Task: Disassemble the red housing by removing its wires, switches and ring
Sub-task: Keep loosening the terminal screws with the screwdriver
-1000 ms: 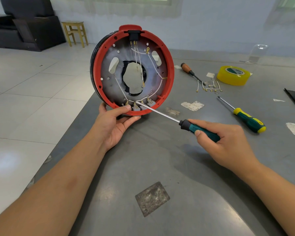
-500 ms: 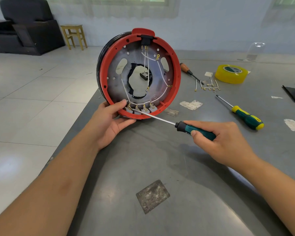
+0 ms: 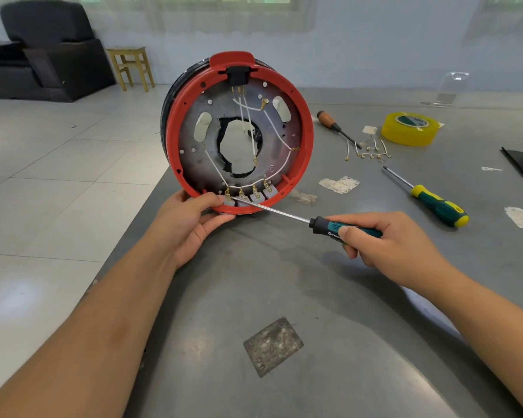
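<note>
partly hidden, screwdriver (image 3: 272, 210) tip vanishes behind left hand (image 3: 191, 218) thumb.

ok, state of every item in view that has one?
Round red plastic housing: upright on edge, open face toward camera.
White wires: attached.
Grey switches: seated in bottom rim.
Teal-handled screwdriver: tip at leftmost switch.
Left hand: grips housing rim.
Right hand: grips screwdriver.
Yellow tape roll: lying flat.

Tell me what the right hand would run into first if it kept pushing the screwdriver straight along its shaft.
The right hand aims its screwdriver up-left; the tip is already at the leftmost grey switch inside the red housing, so it would likely meet that first, then perhaps the left hand.
</note>
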A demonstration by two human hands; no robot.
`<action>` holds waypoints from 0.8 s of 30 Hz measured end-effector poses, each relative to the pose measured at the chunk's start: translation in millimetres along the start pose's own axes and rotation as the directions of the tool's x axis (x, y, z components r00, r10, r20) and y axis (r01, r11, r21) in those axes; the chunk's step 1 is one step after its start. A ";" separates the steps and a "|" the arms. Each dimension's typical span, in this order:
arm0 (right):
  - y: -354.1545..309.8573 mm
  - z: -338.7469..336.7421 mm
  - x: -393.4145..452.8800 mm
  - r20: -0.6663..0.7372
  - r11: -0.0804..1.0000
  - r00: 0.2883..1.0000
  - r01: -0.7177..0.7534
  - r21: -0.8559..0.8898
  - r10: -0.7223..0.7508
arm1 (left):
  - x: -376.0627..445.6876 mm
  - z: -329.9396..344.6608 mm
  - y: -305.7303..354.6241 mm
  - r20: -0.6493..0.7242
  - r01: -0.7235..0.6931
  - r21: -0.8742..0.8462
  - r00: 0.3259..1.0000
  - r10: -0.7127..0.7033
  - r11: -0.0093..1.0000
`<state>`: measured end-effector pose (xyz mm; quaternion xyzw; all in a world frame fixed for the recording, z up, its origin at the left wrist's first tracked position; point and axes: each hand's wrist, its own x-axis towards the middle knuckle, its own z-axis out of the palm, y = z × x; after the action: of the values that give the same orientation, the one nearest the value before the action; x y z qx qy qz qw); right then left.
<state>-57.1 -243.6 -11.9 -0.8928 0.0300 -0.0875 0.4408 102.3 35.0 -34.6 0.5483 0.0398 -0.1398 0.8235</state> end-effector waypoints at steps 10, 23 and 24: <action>-3.3 3.6 -2.4 -0.009 0.998 0.999 0.038 -0.057 -0.038 | 2.6 5.4 -6.5 -0.058 -0.033 0.004 0.998 0.033 0.999; 2.3 11.5 -10.1 -0.068 0.888 0.949 0.260 -0.379 -0.307 | 5.6 9.7 -4.5 -0.114 -0.003 0.055 0.993 0.009 0.998; 3.1 12.1 -10.3 -0.067 0.877 0.945 0.268 -0.398 -0.320 | 6.0 9.8 -4.5 -0.117 -0.002 0.052 0.993 0.008 0.999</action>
<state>-65.0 -234.7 -22.9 -0.9481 -0.0608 -0.2041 0.2360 105.9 23.3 -36.1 0.5767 0.0829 -0.1062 0.8058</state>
